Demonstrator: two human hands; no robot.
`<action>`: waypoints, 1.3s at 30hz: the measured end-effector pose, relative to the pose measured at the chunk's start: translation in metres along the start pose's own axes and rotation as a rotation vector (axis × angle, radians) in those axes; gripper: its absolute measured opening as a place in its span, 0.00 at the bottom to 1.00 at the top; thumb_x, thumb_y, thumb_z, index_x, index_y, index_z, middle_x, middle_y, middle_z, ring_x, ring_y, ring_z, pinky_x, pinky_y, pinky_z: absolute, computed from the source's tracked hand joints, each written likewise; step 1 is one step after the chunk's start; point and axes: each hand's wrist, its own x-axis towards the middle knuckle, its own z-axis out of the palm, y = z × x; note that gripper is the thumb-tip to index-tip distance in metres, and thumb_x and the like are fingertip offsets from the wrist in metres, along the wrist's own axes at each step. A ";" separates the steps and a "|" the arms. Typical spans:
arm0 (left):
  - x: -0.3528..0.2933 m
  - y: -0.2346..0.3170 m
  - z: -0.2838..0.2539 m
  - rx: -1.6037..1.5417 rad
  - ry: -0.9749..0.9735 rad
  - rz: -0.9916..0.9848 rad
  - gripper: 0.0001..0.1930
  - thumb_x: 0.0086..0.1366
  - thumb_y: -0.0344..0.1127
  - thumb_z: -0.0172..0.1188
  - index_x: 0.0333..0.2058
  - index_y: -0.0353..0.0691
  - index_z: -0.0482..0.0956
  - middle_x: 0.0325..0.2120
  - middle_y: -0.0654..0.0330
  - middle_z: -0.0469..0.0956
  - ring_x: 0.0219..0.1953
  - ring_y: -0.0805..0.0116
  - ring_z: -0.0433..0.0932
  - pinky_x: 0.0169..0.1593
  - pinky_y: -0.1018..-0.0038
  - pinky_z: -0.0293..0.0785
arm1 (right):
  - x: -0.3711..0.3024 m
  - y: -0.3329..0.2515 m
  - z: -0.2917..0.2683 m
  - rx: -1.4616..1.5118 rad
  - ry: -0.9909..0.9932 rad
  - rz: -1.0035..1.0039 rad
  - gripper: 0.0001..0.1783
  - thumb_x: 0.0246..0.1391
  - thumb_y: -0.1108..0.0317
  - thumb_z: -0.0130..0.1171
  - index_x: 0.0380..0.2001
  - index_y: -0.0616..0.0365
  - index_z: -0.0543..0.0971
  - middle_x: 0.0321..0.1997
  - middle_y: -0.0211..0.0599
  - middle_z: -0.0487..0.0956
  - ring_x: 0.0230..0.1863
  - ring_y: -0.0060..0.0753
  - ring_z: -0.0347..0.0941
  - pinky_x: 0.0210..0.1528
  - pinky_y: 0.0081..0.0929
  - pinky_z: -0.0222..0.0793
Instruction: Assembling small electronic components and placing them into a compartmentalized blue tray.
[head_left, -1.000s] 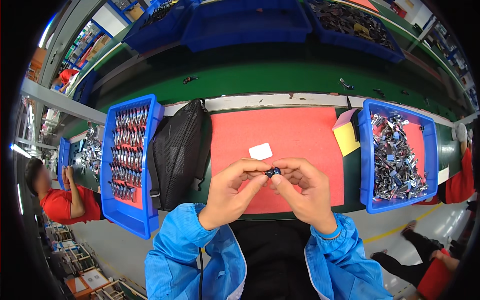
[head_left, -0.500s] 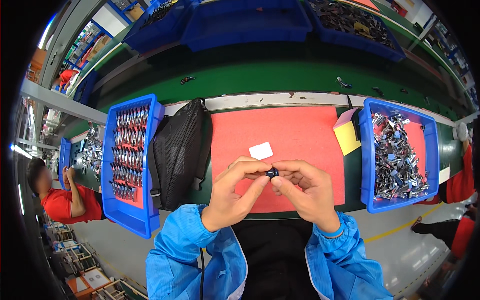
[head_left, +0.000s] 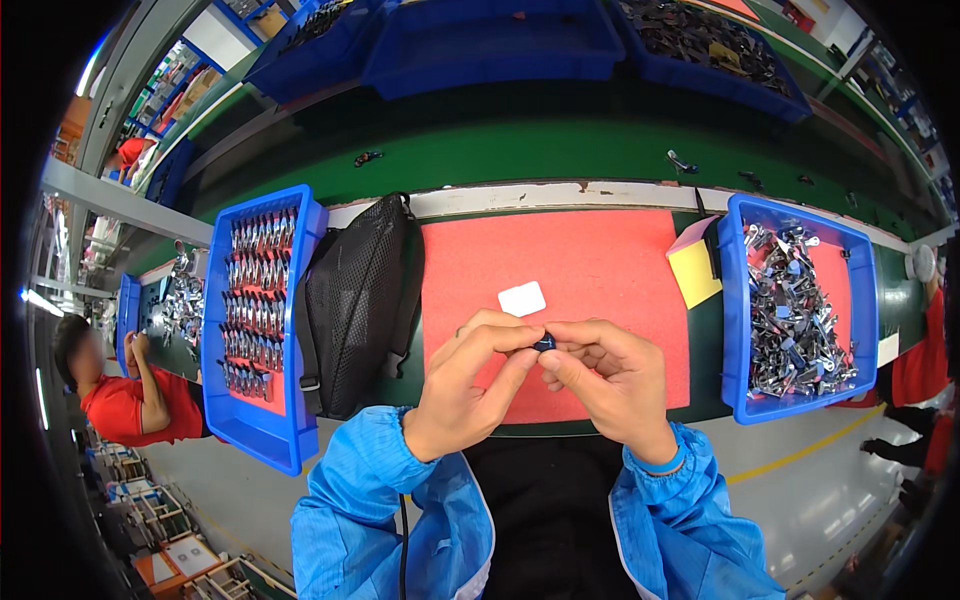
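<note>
A small, glossy dark blue-black part (head_left: 546, 342) is pinched between the fingertips of both hands, just above the near part of the red mat (head_left: 560, 250). My left hand (head_left: 468, 385) has its thumb and forefinger closed on the part's left side. From the other side, my right hand (head_left: 615, 385) grips it the same way, its other fingers curled behind. The fingertips cover much of the part, so its exact kind cannot be made out. Just beyond my hands, a white card with rounded corners (head_left: 522, 299) lies on the mat.
On the left stands a blue tray (head_left: 255, 435) with rows of metal clip-like pieces, beside a black mesh bag (head_left: 355, 310). At right, another blue tray (head_left: 735, 300) holds loose metal pieces, near a yellow paper pad (head_left: 695, 282). Blue bins (head_left: 490, 75) line the far side beyond a green surface (head_left: 520, 150).
The dark part has turned slightly between my fingers, while both hands stay nearly in place. Loose pieces on the far green surface have shifted a little to the left.
</note>
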 end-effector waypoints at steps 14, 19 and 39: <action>-0.001 0.001 0.002 0.016 -0.001 -0.051 0.11 0.62 0.17 0.64 0.43 0.29 0.81 0.38 0.50 0.81 0.40 0.62 0.84 0.45 0.72 0.79 | -0.004 0.003 -0.003 0.110 -0.004 0.115 0.14 0.64 0.78 0.61 0.51 0.69 0.79 0.38 0.42 0.85 0.37 0.27 0.83 0.37 0.23 0.81; 0.000 0.001 0.002 0.023 0.004 -0.055 0.10 0.61 0.17 0.64 0.42 0.29 0.82 0.37 0.51 0.82 0.39 0.62 0.84 0.44 0.73 0.79 | -0.003 0.003 -0.007 0.198 -0.032 0.165 0.13 0.66 0.77 0.57 0.52 0.69 0.80 0.39 0.43 0.85 0.37 0.28 0.83 0.37 0.25 0.81; -0.002 -0.006 0.002 -0.037 -0.039 -0.099 0.06 0.63 0.19 0.63 0.40 0.28 0.80 0.36 0.50 0.82 0.39 0.60 0.84 0.44 0.69 0.80 | -0.007 0.011 -0.002 0.114 -0.007 0.131 0.13 0.68 0.77 0.55 0.52 0.69 0.79 0.39 0.42 0.84 0.37 0.25 0.81 0.38 0.22 0.78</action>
